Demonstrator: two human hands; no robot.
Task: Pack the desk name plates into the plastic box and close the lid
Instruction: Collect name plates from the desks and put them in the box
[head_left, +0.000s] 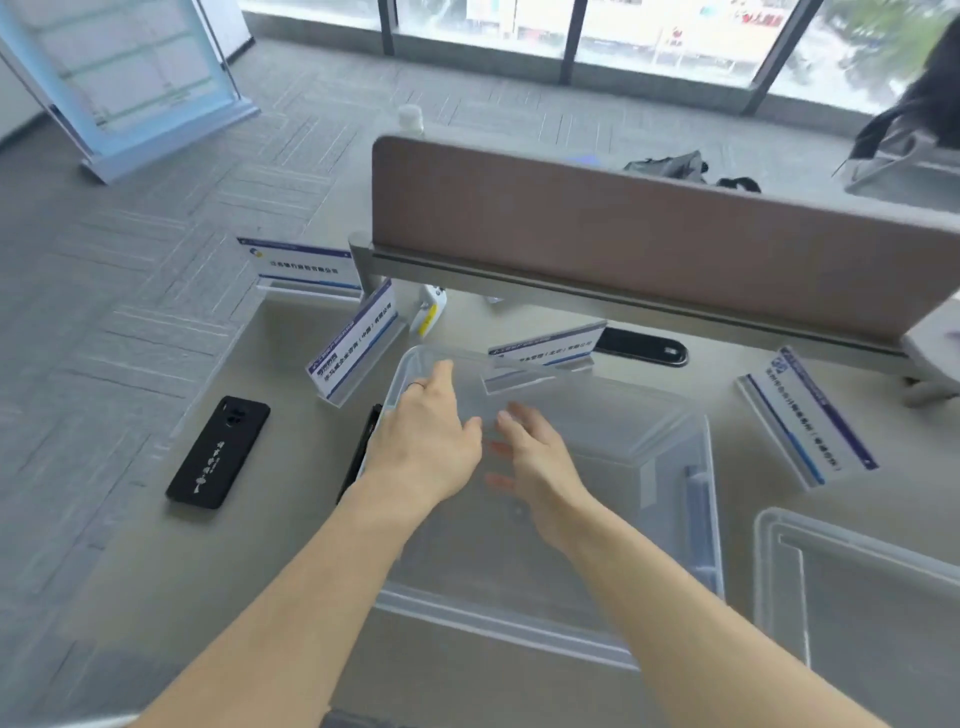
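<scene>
Over the plastic box (670, 467) on the worktop (291, 545), left hand (426, 447) and right hand (540, 462) are open, holding nothing. The name plates (356, 345) around it look light, stiff, slippery; better held by the base.

An office: a desk (156, 571) with a partition screen (623, 228), grey carpet tiles (130, 338) and tall windows (675, 31)
</scene>
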